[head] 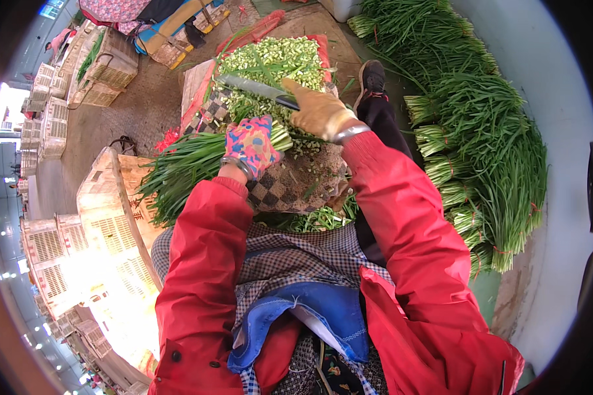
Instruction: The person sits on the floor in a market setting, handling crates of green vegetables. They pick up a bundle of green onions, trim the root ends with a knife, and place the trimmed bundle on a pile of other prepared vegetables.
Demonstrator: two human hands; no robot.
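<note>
My left hand [253,145], in a pink and blue patterned glove, is closed around a bunch of long green garlic chives [188,160]. The pale cut ends stick out to its right and the leaves hang to the left. My right hand [318,108], in a tan glove, grips the dark handle of a knife [254,87], whose blade points up and left over a heap of chopped pale stem pieces [276,59]. Below both hands lies a checkered cloth [281,190] strewn with small scraps.
Tied bundles of green chives [479,123] are piled along the wall at the right. Plastic crates [111,222] stand at the left, with more stacked crates [111,64] at the upper left. Loose green trimmings [321,219] lie in front of my lap. A dark shoe [373,79] is beside the heap.
</note>
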